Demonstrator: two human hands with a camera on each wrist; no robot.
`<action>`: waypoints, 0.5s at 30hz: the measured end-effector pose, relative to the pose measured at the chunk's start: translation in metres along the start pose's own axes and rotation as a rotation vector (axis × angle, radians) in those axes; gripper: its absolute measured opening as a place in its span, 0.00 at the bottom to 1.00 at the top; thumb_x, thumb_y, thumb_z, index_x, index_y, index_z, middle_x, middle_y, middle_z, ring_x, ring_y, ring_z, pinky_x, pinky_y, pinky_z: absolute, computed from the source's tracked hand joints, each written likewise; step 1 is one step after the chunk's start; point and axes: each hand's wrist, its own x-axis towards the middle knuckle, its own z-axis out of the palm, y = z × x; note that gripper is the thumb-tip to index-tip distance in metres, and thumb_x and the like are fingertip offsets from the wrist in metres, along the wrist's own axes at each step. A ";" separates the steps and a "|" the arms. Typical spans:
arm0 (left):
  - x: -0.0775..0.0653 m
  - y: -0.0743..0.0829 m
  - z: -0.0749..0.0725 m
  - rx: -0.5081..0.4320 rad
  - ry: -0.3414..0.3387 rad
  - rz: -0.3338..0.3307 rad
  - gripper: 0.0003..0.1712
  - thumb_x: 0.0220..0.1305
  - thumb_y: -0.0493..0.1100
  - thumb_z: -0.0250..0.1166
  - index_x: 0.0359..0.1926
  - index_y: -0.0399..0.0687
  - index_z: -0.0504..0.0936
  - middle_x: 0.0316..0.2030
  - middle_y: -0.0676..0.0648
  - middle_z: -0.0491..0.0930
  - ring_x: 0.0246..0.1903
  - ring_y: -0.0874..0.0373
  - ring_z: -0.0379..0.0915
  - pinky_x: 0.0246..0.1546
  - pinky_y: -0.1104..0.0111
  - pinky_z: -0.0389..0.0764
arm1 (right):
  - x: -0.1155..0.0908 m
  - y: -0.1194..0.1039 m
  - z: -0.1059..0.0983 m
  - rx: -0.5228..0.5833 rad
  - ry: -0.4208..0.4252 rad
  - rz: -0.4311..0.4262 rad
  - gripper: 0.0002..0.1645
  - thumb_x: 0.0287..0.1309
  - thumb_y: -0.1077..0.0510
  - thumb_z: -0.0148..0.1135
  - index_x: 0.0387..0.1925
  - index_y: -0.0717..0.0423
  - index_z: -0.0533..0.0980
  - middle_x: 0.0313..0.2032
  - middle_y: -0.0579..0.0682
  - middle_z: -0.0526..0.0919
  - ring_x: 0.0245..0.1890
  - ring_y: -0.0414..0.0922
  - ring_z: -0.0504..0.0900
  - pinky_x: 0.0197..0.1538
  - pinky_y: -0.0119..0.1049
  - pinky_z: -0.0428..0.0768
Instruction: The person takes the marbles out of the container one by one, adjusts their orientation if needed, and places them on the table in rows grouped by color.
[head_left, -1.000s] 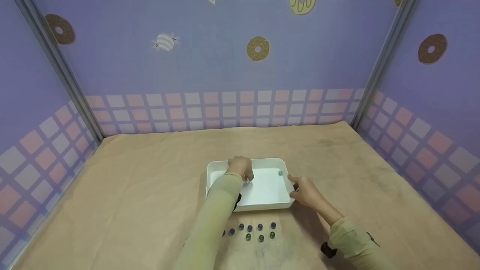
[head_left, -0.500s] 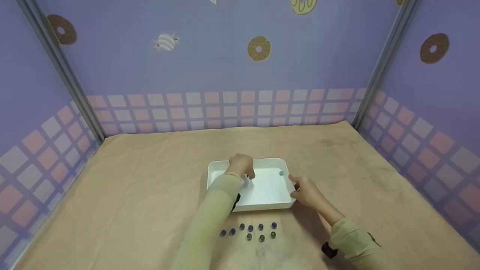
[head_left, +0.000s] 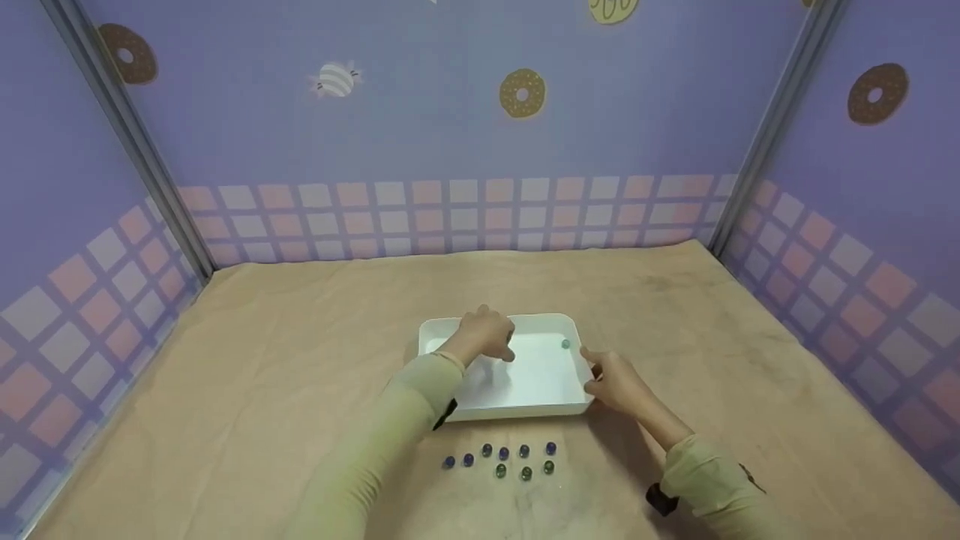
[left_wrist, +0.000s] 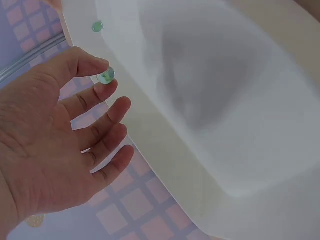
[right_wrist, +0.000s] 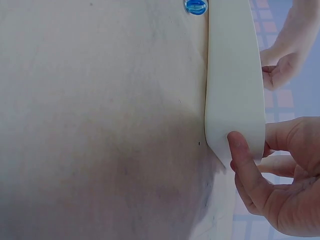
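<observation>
Over the left half of a white tray (head_left: 536, 371), my left hand (head_left: 486, 335) pinches a clear glass marble with a green swirl (left_wrist: 106, 76) between thumb and index finger. Its other fingers are spread loosely, as the left wrist view shows. Another pale green marble (head_left: 565, 344) lies inside the tray near the far right corner. My right hand (head_left: 619, 382) grips the tray's right wall, with a finger on the outer side (right_wrist: 237, 142) and others over the rim. In the head view, the held marble is hidden behind the left hand.
In front of the tray, blue marbles (head_left: 503, 453) and three dark green marbles (head_left: 526, 473) lie in two loose rows on the brown-paper-covered table (head_left: 300, 360). One blue marble (right_wrist: 196, 6) shows close to the tray wall. Patterned purple walls (head_left: 420, 135) enclose the table.
My left hand has lifted from low inside the tray, and its forearm has swung left, uncovering the leftmost blue marbles. The right hand keeps its grip on the tray.
</observation>
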 end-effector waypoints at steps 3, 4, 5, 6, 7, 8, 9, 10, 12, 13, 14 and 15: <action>-0.005 -0.003 0.003 -0.009 0.058 0.052 0.13 0.61 0.52 0.69 0.36 0.47 0.83 0.41 0.47 0.83 0.42 0.53 0.65 0.45 0.61 0.71 | 0.000 0.000 -0.001 -0.008 0.002 -0.002 0.38 0.51 0.76 0.56 0.68 0.72 0.63 0.45 0.69 0.84 0.33 0.45 0.79 0.29 0.32 0.76; -0.007 -0.003 0.004 -0.009 0.077 0.068 0.13 0.60 0.52 0.69 0.34 0.47 0.82 0.40 0.47 0.82 0.41 0.54 0.64 0.43 0.62 0.70 | 0.000 0.000 -0.001 -0.009 0.001 0.002 0.39 0.51 0.76 0.57 0.68 0.72 0.63 0.45 0.69 0.84 0.33 0.45 0.79 0.29 0.32 0.76; -0.010 -0.004 0.005 -0.013 0.098 0.082 0.13 0.60 0.52 0.69 0.32 0.47 0.81 0.39 0.47 0.82 0.40 0.54 0.63 0.41 0.63 0.68 | 0.001 -0.001 0.000 -0.010 0.001 0.008 0.39 0.51 0.76 0.57 0.68 0.72 0.63 0.45 0.69 0.84 0.33 0.45 0.79 0.29 0.32 0.76; -0.012 -0.005 0.005 -0.014 0.117 0.095 0.13 0.60 0.52 0.69 0.31 0.48 0.80 0.38 0.47 0.81 0.39 0.54 0.62 0.39 0.64 0.66 | 0.001 -0.001 0.000 -0.010 0.000 0.017 0.39 0.52 0.76 0.57 0.68 0.71 0.63 0.45 0.69 0.84 0.33 0.45 0.79 0.30 0.32 0.76; -0.014 -0.005 0.006 -0.019 0.136 0.107 0.13 0.60 0.52 0.69 0.30 0.49 0.79 0.37 0.47 0.80 0.38 0.55 0.61 0.38 0.64 0.64 | 0.001 -0.001 0.000 -0.013 -0.004 0.021 0.39 0.52 0.75 0.57 0.68 0.71 0.63 0.45 0.69 0.84 0.33 0.45 0.79 0.30 0.32 0.77; -0.017 -0.006 0.006 -0.022 0.159 0.118 0.13 0.59 0.52 0.69 0.29 0.49 0.79 0.37 0.47 0.79 0.38 0.55 0.60 0.37 0.65 0.62 | 0.001 -0.002 0.000 -0.015 -0.007 0.024 0.39 0.52 0.75 0.57 0.68 0.71 0.63 0.45 0.69 0.84 0.33 0.45 0.79 0.29 0.32 0.77; -0.019 -0.006 0.007 -0.026 0.183 0.130 0.13 0.59 0.52 0.69 0.29 0.50 0.79 0.37 0.47 0.79 0.37 0.55 0.60 0.36 0.66 0.61 | 0.001 -0.002 0.001 -0.013 -0.009 0.030 0.39 0.52 0.75 0.58 0.68 0.71 0.63 0.45 0.68 0.84 0.33 0.45 0.79 0.29 0.31 0.77; -0.022 -0.007 0.007 -0.032 0.210 0.143 0.13 0.59 0.52 0.69 0.28 0.50 0.79 0.37 0.47 0.78 0.37 0.56 0.59 0.36 0.66 0.60 | 0.000 -0.003 0.001 -0.010 -0.006 0.033 0.39 0.52 0.75 0.58 0.68 0.71 0.64 0.44 0.68 0.84 0.33 0.45 0.79 0.29 0.31 0.77; -0.028 -0.008 0.008 -0.048 0.261 0.173 0.12 0.59 0.52 0.68 0.29 0.50 0.79 0.37 0.48 0.77 0.36 0.56 0.58 0.36 0.67 0.60 | 0.000 -0.002 0.001 -0.010 -0.002 0.020 0.39 0.51 0.76 0.57 0.67 0.72 0.64 0.44 0.69 0.84 0.34 0.46 0.79 0.29 0.31 0.77; -0.032 -0.009 0.009 -0.062 0.288 0.189 0.12 0.60 0.52 0.67 0.29 0.50 0.80 0.38 0.48 0.77 0.36 0.57 0.57 0.36 0.67 0.59 | 0.000 -0.002 0.001 -0.012 0.002 0.002 0.38 0.51 0.76 0.57 0.67 0.73 0.64 0.45 0.69 0.84 0.34 0.46 0.80 0.28 0.31 0.77; -0.036 -0.009 0.009 -0.072 0.316 0.207 0.11 0.60 0.51 0.66 0.29 0.50 0.80 0.38 0.48 0.77 0.36 0.57 0.56 0.36 0.67 0.59 | -0.001 -0.002 0.001 -0.012 0.006 -0.009 0.38 0.50 0.76 0.57 0.67 0.73 0.64 0.45 0.70 0.84 0.34 0.47 0.81 0.28 0.31 0.77; -0.041 -0.010 0.010 -0.084 0.343 0.224 0.11 0.61 0.51 0.66 0.29 0.50 0.80 0.38 0.48 0.76 0.36 0.57 0.56 0.37 0.67 0.60 | -0.001 -0.002 0.001 -0.011 0.010 -0.019 0.38 0.50 0.76 0.57 0.67 0.73 0.64 0.45 0.70 0.83 0.34 0.47 0.81 0.28 0.31 0.77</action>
